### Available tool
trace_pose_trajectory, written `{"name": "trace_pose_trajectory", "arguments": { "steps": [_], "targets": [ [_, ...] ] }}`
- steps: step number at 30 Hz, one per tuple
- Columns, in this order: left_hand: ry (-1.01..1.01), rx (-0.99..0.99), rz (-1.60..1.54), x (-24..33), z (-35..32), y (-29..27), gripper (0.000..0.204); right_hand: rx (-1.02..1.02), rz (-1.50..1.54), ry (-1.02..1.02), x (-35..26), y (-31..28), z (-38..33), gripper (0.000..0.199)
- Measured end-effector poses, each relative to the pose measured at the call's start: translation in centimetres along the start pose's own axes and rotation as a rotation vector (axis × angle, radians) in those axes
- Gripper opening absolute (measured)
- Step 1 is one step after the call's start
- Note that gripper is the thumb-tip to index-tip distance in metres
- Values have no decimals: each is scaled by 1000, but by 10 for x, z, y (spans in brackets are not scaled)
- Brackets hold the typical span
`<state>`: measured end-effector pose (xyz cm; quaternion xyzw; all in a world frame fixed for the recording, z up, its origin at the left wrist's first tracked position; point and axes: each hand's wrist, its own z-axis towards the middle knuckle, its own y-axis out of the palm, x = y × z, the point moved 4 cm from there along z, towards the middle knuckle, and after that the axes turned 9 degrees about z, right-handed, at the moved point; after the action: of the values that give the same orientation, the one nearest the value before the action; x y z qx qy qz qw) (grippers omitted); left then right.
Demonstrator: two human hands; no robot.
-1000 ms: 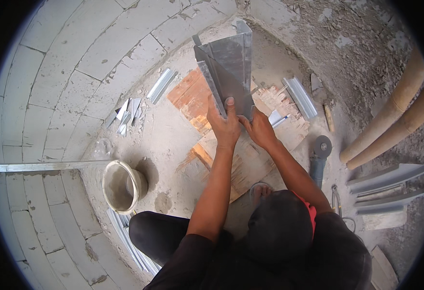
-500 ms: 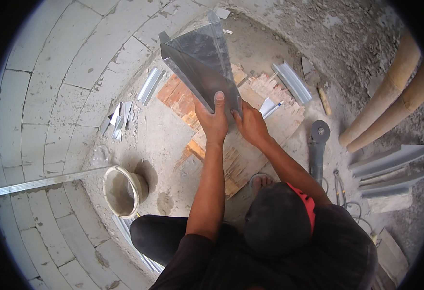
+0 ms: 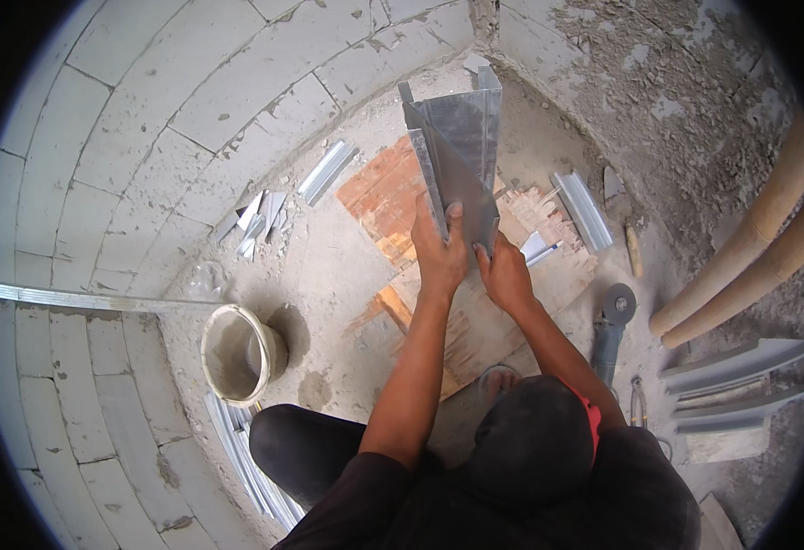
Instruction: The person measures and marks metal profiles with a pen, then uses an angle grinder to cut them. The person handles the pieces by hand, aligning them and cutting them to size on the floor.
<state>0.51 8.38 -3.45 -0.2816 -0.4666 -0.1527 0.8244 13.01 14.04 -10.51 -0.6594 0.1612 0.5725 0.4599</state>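
Both my hands hold a folded grey sheet-metal channel point(image 3: 464, 137), raised above the floor, its far end open between two upturned sides. My left hand point(image 3: 440, 249) wraps its near left side, with the thumb on the inner face. Gripping the near right edge is my right hand point(image 3: 508, 273), thumb against the metal. Below lies a worn wooden board point(image 3: 383, 197). Just right of my right hand, a white offcut point(image 3: 534, 246) and a blue-and-white pen-like stick point(image 3: 546, 254) rest on the board.
A mortar-stained bucket point(image 3: 277, 353) stands at left, near metal offcuts point(image 3: 257, 220). At right are an angle grinder point(image 3: 609, 335), pliers point(image 3: 638, 401), a wooden handle point(image 3: 634, 252), metal channels point(image 3: 736, 367) and bamboo poles point(image 3: 741, 247). A block wall point(image 3: 145, 137) curves along the left.
The view has shifted, so the surroundings sit lower in the picture. The metal channel has turned from leaning left to pointing nearly straight ahead; both hands keep their grip.
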Motion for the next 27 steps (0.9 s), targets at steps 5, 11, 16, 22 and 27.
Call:
{"name": "trace_pose_trajectory", "arguments": {
  "steps": [5, 11, 16, 22, 27],
  "targets": [
    [6, 17, 47, -9, 2, 3, 57, -46, -84, 61, 5, 3, 7, 61],
    [95, 44, 63, -5, -21, 2, 54, -35, -43, -36, 4, -7, -17, 63],
    [188, 110, 105, 1, -31, 1, 48, -56, -28, -23, 11, -5, -22, 63],
    [187, 120, 99, -2, -40, -2, 46, -92, -25, 74, 6, -3, -30, 60],
    [138, 35, 93, -9, -30, -2, 36, -83, -48, 80, 3, -4, -22, 60]
  ]
}}
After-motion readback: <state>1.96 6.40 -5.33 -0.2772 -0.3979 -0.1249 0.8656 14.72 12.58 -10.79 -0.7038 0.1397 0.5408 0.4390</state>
